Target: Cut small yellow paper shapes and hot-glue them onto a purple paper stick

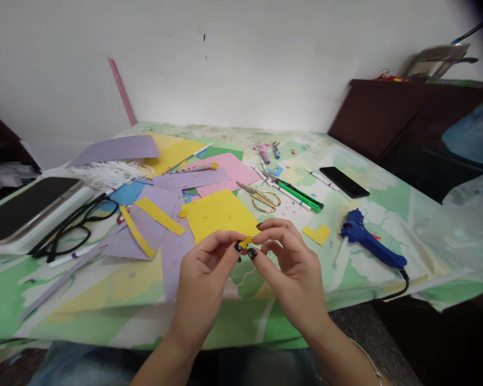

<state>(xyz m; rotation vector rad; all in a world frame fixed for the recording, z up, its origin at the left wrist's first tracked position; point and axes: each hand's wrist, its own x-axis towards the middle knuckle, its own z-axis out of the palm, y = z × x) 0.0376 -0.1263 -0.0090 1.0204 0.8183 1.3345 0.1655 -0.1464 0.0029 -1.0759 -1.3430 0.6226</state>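
A small yellow paper piece [246, 242] is pinched between the fingertips of both my hands, above the table's near part. My left hand [209, 268] grips it from the left with thumb and forefinger. On the other side, my right hand [292, 262] touches it with thumb and index finger, the other fingers curled. Just behind my hands lies a yellow sheet [221, 214]. Gold-handled scissors [261, 197] rest beyond its right corner. To the right is a yellow L-shaped scrap [317, 234].
A blue glue gun [372, 241] with a cord lies right, near a black phone [344, 181]. A green cutter [298, 195] and white sticks sit mid-table. Left are purple sheets [137, 236], yellow strips [160, 215], black glasses [80, 228] and a tablet-like device [28, 206].
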